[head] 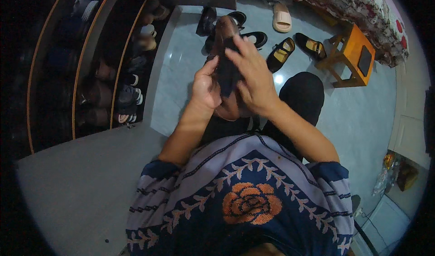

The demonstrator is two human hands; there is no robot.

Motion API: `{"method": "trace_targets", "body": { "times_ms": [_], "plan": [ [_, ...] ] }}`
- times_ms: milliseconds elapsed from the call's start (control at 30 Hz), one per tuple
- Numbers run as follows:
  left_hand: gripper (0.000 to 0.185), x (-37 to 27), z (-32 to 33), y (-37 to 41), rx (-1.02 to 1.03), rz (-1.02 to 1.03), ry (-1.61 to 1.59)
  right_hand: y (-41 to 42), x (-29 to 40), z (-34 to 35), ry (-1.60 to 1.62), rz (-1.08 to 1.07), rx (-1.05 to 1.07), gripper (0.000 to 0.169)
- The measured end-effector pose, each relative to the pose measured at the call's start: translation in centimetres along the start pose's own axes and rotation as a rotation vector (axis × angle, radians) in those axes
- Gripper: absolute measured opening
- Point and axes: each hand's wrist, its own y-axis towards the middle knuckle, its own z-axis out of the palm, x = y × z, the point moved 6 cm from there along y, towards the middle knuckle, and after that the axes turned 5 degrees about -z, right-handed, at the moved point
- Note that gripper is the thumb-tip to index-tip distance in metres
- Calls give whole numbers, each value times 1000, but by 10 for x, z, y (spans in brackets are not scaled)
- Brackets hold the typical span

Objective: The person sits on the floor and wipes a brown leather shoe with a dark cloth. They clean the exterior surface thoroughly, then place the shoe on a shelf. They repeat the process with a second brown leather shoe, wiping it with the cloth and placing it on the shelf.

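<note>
A dark brown shoe [227, 29] is held upright before me, its toe pointing away; parts of it are blurred. My left hand [206, 86] grips its left side, with the thumb along the edge. My right hand [253, 74] lies against the shoe's right side, its fingers spread over the dark upper part and blurred. Beyond the shoe, several black shoes [206, 21] stand on the tiled floor. To their right is a pair of black strap shoes with yellowish insoles [280, 55].
A shoe cabinet [76, 86] with shelves of shoes stands at the left, its grey door [78, 188] swung out. A beige slipper [282, 18] lies at the top. An orange wooden stool [353, 58] stands at the right, beside a floral cloth [384, 21]. Plastic bags [385, 177] lie lower right.
</note>
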Motion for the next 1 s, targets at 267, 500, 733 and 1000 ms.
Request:
{"method": "trace_targets", "body": {
  "times_ms": [267, 500, 733, 1000],
  "plan": [
    [36, -4, -5, -2, -160, -7, 202, -23, 27, 9, -88, -96, 264, 45],
    [34, -9, 2, 0, -40, 275, 162, 25, -14, 13, -130, -91, 140, 48],
    [31, -21, 23, 25, -245, 289, 225, 26, -26, 14, -43, 46, 0, 48],
    [33, -28, -2, 31, -328, 183, 157, -34, 30, -4, -169, -130, 182, 42]
  ]
}}
